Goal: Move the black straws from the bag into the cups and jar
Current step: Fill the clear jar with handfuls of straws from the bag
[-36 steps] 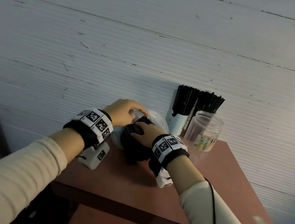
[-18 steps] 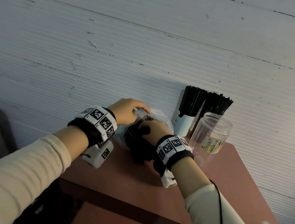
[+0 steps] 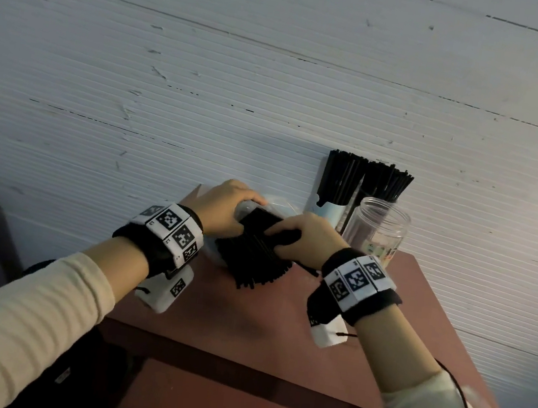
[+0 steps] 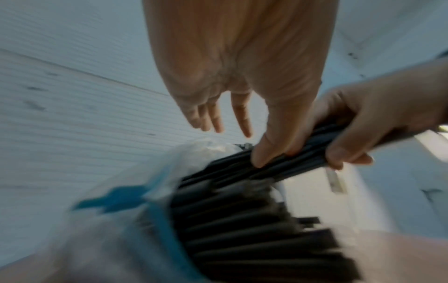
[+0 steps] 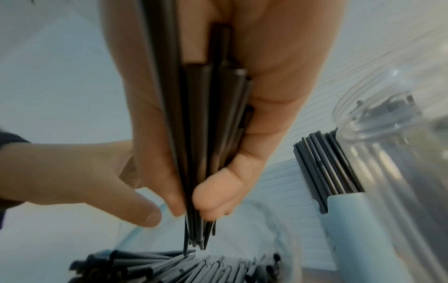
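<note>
— Where are the black straws (image 3: 255, 253)?

— Most lie in a thick bundle in the clear bag (image 3: 216, 251), near the far edge of the desk (image 3: 243, 324), their near ends poking out of the bag's mouth toward the person. A smaller bunch (image 5: 201, 134) is in the right hand (image 3: 304, 240), whose grip is clamped on it: thumb on one side, fingers curled round the other, as the right wrist view shows.

— And the left hand (image 3: 225, 208)?

— It rests on top of the bag at its far side. From the left wrist view its fingers (image 4: 213, 118) hang fairly straight and apart, while the thumb presses on the straws beside the right hand. Whether it actually pinches the plastic I cannot tell; the head view hides the fingertips behind the hand.

— The containers?

— Toward the far right corner of the desk, against the white wall (image 3: 209, 74), stands a pale blue cup (image 3: 329, 210) full of upright straws. A second bunch of straws (image 3: 386, 182) stands just beside it, but its cup is hidden behind the clear jar (image 3: 377, 233). The jar stands nearest the right hand, and nothing dark shows inside it.

— Anything unclear?

— The left wrist view is blurred; the bag shows only as hazy plastic with a blue strip (image 4: 114, 199) at its mouth. The bag's far end is covered by both hands.
</note>
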Motion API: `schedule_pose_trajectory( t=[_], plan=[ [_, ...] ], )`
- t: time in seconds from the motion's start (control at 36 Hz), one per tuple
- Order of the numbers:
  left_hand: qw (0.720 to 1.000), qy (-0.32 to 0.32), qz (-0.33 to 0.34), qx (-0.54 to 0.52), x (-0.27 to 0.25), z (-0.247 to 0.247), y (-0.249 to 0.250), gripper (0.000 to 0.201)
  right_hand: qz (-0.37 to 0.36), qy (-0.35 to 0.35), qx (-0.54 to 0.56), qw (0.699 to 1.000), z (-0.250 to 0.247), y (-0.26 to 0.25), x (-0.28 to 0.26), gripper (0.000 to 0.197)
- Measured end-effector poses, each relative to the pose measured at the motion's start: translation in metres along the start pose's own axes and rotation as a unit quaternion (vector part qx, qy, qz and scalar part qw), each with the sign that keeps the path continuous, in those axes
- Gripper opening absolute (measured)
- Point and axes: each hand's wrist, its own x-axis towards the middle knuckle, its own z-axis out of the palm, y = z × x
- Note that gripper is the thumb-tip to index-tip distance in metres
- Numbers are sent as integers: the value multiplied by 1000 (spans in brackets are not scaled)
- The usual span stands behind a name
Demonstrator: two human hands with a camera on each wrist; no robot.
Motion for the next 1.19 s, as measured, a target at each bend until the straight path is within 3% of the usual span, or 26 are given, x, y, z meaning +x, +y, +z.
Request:
schedule_pose_trajectory(
  t=[0.08, 0.17, 0.22, 0.28, 0.39, 0.5, 0.64, 0.75, 0.89, 0.97, 1.11, 1.19],
  plan=[
    [998, 38, 46, 11, -4, 7, 13, 54, -6, -16, 15, 1000, -15, 4, -18, 35],
    [992, -3, 121, 21, -4, 20, 38, 52, -23, -32, -7, 999, -27, 5, -36, 34],
    [982, -29, 159, 96, -3, 29, 53, 53, -35, -40, -17, 998, -35, 4, -48, 34],
    [976, -15, 172, 132, -2, 37, 65, 56, -43, -45, -17, 998, -42, 4, -59, 36],
    [986, 32, 142, 81, -2, 50, 81, 32, -58, -35, -2, 998, -54, 9, -76, 38],
    [997, 16, 66, -37, -2, 47, 97, 8, -80, 47, 37, 995, -75, 14, -93, 45],
    [981, 47, 39, -182, -1, 47, 117, 22, -125, 228, 75, 963, -98, 6, -105, 40],
    [944, 32, 24, -327, 0, 57, 127, 24, -156, 328, 84, 928, -95, -2, -94, 38],
    [896, -39, -35, -442, -1, 78, 122, 30, -131, 245, 21, 960, -75, 4, -76, 41],
    [896, -63, -51, -436, -4, 85, 115, 28, -123, 191, 6, 974, -60, 12, -72, 41],
    [898, -56, -52, -433, -3, 82, 116, 22, -148, 254, 59, 954, -54, 14, -69, 49],
    [896, -60, -52, -437, -1, 79, 118, 34, -161, 270, 80, 946, -54, 11, -64, 53]
  ],
)
